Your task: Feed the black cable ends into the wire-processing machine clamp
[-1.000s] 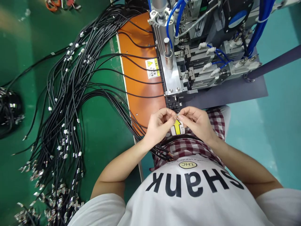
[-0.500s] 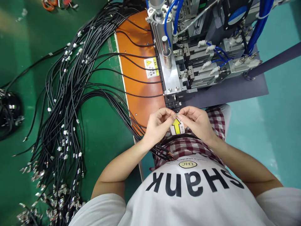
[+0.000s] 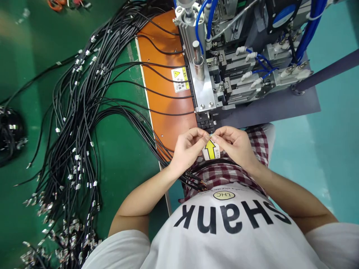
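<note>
My left hand point(image 3: 190, 145) is closed in a pinch, thumb against fingertips, just in front of the machine's lower end. Facing it, my right hand point(image 3: 234, 145) pinches too, and the fingertips of both hands almost meet. A tiny pale, thin thing point(image 3: 211, 135) shows between them, too small to name. Right below the fingertips is a white label with a yellow arrow point(image 3: 211, 150). A bundle of black cables point(image 3: 195, 181) with bare copper-coloured ends lies across my lap, under my left wrist.
An orange board point(image 3: 168, 101) carries several single black cables into the metal machine point(image 3: 206, 89). Many black cables with silver connectors point(image 3: 84, 93) spread over the green surface point(image 3: 120, 149) at left. Blue air hoses point(image 3: 311, 30) and a dark post point(image 3: 331, 73) stand at right.
Both hands stay pinched at the same spot, with only very slight finger motion. The view has shifted a little; the cables and machine have not visibly moved.
</note>
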A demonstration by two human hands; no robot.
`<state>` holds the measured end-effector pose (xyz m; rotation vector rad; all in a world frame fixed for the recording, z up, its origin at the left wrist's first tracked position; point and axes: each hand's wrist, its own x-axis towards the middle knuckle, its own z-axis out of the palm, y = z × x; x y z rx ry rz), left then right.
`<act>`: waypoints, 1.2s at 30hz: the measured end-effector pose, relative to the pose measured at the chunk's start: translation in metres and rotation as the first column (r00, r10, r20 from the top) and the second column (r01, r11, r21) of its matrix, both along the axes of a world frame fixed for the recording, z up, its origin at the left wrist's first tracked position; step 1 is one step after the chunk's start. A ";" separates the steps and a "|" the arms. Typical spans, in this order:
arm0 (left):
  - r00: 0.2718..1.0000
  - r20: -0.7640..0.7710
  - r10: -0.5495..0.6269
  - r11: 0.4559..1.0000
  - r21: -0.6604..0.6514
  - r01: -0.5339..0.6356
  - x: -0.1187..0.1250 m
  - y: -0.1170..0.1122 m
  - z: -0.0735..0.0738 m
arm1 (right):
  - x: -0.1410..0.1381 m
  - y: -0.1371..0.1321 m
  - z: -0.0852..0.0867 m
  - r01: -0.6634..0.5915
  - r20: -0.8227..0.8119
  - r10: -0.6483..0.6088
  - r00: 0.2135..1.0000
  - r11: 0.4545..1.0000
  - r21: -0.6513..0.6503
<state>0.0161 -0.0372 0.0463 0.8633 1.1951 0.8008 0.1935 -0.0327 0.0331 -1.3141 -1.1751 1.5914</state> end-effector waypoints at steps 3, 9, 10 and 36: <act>1.000 -0.004 -0.009 1.000 0.005 0.010 0.000 0.000 -0.001 | 0.005 0.003 0.002 -0.006 0.025 0.005 1.000 1.000 0.017; 1.000 -0.018 -0.024 0.999 0.027 0.024 -0.002 0.000 -0.002 | 0.006 0.007 0.007 -0.041 0.038 0.040 0.998 0.998 0.038; 0.999 -0.018 -0.027 0.999 0.026 0.027 -0.002 0.000 -0.001 | 0.005 0.007 0.007 -0.048 0.044 0.046 0.998 0.998 0.044; 0.724 -0.679 0.122 0.691 0.582 0.429 -0.013 0.028 -0.021 | 0.016 0.045 -0.032 0.028 0.114 -0.025 0.993 0.999 -0.022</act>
